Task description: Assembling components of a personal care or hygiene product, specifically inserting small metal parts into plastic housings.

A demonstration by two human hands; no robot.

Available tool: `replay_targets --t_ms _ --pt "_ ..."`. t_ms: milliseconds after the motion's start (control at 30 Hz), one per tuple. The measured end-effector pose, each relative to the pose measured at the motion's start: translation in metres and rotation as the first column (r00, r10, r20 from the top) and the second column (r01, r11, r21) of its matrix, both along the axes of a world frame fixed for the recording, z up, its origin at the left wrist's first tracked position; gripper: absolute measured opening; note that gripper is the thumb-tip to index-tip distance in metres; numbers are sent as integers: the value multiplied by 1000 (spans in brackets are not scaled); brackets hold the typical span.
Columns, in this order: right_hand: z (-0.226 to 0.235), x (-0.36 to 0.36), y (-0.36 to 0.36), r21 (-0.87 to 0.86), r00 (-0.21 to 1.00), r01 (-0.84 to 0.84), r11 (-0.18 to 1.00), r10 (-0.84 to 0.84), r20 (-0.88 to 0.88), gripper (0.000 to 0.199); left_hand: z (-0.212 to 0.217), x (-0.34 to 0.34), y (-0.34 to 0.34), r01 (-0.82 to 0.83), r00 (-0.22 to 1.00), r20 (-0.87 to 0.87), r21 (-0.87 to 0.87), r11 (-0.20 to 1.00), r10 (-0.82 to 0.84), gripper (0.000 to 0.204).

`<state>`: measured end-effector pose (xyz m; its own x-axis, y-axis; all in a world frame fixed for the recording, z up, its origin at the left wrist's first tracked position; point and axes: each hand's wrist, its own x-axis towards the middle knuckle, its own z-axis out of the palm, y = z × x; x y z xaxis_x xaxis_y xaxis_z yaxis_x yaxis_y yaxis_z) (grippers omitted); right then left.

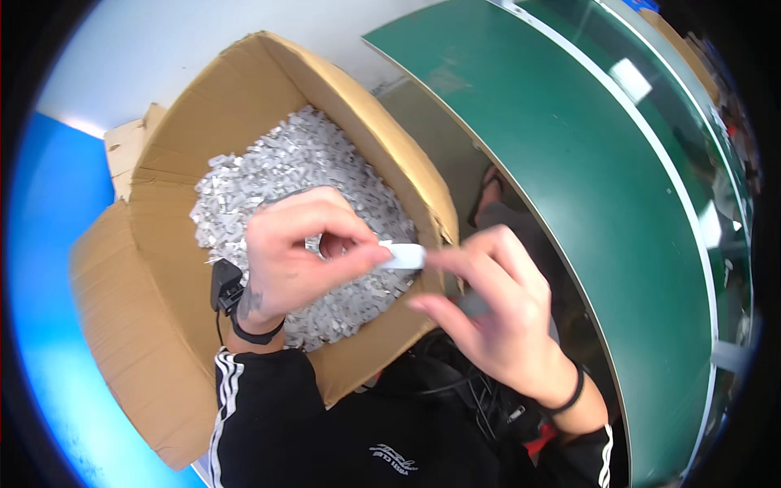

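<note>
My left hand [301,248] is closed in a pinch, thumb against index finger, on a small white rounded piece [404,256]. The piece points to the right and looks slightly blurred; its exact kind is not clear. My right hand [496,305] is at its right end, with the index fingertip touching it or very close. Between the right thumb and index finger there is a gap, and nothing shows in it. Beneath the hands, a big cardboard box [171,236] holds a heap of small grey-white pieces [285,163].
A green-topped table [561,163] curves along the right, with a white strip [651,134] and a glossy surface beyond it. Another person's foot in a sandal [488,191] shows between box and table. Black cables [480,398] lie near my body. A blue surface [61,268] is at left.
</note>
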<state>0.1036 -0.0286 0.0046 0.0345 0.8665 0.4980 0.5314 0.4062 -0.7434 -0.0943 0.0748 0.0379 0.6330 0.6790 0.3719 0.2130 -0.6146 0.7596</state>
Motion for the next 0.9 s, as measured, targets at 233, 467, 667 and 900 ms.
replay_targets --t_ms 233,467,667,900 --pt "-5 6 -33 12 985 75 997 -72 -154 19 -4 46 -31 332 941 -8 209 920 -338 28" --pt "-28 13 -71 -94 416 -117 989 -37 -909 14 -42 69 -64 320 937 227 -265 910 -264 50" --pt "-33 41 -94 -110 897 12 994 -60 -438 9 -42 78 -71 413 901 77 148 898 -427 40" --pt "-52 36 -116 -106 667 96 990 -143 -731 10 -47 84 -81 404 905 172 -69 912 -388 31"
